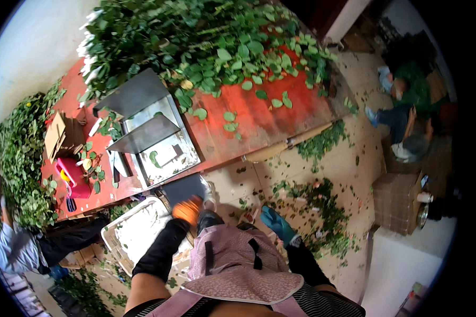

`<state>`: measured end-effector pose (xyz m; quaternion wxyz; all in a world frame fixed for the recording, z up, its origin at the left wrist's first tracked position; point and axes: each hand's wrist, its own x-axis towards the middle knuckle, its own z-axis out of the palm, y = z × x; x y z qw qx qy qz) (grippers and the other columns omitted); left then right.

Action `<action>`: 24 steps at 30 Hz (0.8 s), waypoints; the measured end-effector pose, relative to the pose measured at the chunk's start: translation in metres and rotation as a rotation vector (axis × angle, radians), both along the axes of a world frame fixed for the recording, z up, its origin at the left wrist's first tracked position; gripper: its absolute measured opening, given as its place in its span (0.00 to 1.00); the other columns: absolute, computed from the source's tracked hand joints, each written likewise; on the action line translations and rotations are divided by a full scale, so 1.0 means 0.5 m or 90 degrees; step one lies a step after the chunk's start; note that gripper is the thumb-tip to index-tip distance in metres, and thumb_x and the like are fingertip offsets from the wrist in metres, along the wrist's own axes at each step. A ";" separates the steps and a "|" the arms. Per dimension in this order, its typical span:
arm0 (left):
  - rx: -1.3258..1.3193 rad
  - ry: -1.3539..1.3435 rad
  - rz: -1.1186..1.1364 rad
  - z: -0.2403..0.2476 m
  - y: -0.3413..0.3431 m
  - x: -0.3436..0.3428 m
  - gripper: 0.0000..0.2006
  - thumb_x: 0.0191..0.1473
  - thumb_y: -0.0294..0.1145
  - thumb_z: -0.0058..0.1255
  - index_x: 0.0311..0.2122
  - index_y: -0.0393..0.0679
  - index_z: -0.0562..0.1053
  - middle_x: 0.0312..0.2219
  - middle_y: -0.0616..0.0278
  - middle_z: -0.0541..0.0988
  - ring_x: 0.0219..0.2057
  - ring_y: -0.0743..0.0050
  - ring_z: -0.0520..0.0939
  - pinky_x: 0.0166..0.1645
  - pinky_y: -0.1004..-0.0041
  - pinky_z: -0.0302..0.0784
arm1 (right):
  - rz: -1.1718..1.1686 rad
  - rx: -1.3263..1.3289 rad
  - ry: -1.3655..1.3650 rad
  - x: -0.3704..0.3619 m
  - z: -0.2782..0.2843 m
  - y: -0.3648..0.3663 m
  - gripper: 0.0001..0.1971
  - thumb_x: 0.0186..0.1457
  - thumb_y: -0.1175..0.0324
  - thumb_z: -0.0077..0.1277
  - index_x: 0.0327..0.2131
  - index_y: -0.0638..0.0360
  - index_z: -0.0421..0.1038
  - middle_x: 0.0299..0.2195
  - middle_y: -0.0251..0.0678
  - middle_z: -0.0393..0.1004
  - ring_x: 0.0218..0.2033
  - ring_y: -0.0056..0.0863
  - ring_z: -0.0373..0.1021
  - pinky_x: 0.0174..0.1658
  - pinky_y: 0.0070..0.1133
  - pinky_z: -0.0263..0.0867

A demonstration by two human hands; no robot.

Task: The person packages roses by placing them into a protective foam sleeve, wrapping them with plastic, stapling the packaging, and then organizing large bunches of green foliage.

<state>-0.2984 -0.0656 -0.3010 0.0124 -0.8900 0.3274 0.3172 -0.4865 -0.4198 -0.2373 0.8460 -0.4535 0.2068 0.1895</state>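
My left hand (188, 210), in an orange glove, is low in front of the red table's near edge, beside a dark flat panel (184, 190). It is slightly blurred and its fingers are not clear, so I cannot tell whether it grips the panel. In a teal glove, my right hand (278, 224) hangs over the floor with fingers stretched out and nothing visible in it. On the table stands a metal tray with upright dark plates (149, 131); a leaf and a small pale piece lie in it. Behind it is a big heap of leafy stems (180, 42), with white blooms at its left end.
A pale plastic crate (108, 235) with white material stands below left. The red table (222, 148) carries folded cardboard (63, 136), a pink container (73, 178) and more greenery (21, 153). Leaf litter (328, 211) covers the floor. One person (16, 245) is left, another (412, 100) sits right.
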 end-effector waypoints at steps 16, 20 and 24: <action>-0.640 -0.287 -0.516 0.602 -0.387 -0.129 0.08 0.42 0.37 0.49 0.20 0.45 0.73 0.14 0.63 0.73 0.18 0.65 0.76 0.31 0.65 0.69 | -0.312 -0.226 -0.127 0.128 0.381 -0.158 0.27 0.62 0.55 0.46 0.57 0.65 0.61 0.51 0.37 0.68 0.50 0.26 0.66 0.49 0.25 0.66; -0.468 -0.548 -0.428 0.770 -0.318 -0.035 0.20 0.47 0.37 0.47 0.47 0.51 0.74 0.47 0.62 0.75 0.55 0.60 0.69 0.57 0.48 0.63 | -0.407 -0.327 -0.384 0.307 0.669 -0.059 0.28 0.62 0.57 0.47 0.57 0.68 0.59 0.53 0.41 0.66 0.51 0.30 0.66 0.51 0.25 0.67; -0.492 -0.456 -0.332 0.991 -0.124 0.033 0.23 0.45 0.45 0.49 0.50 0.55 0.71 0.57 0.66 0.67 0.56 0.55 0.68 0.54 0.48 0.62 | -0.439 -0.146 -0.399 0.466 0.759 0.021 0.28 0.62 0.58 0.47 0.58 0.68 0.57 0.55 0.44 0.65 0.52 0.36 0.67 0.53 0.28 0.68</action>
